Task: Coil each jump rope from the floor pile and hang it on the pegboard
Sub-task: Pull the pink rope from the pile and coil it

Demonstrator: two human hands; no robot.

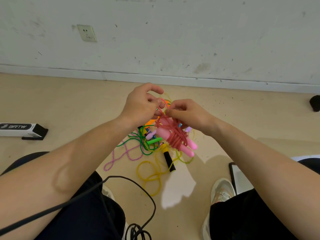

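A pink jump rope [174,137] hangs in the air between my hands, its red-pink cord wound several times around its two pink handles. My left hand [142,103] pinches a loop of that cord at the top. My right hand [185,113] grips the cord close beside it, just above the handles. Beneath them on the floor lies the pile [152,144]: a green rope, a yellow rope with a black handle [168,160], and a purple braided rope [121,156]. No pegboard is in view.
A black-and-white box [22,131] lies on the floor at left. A black cable [131,186] runs across my lap. My shoes [223,189] and knees frame the pile. A flat white panel [240,179] lies at right. The wall has a socket [86,32].
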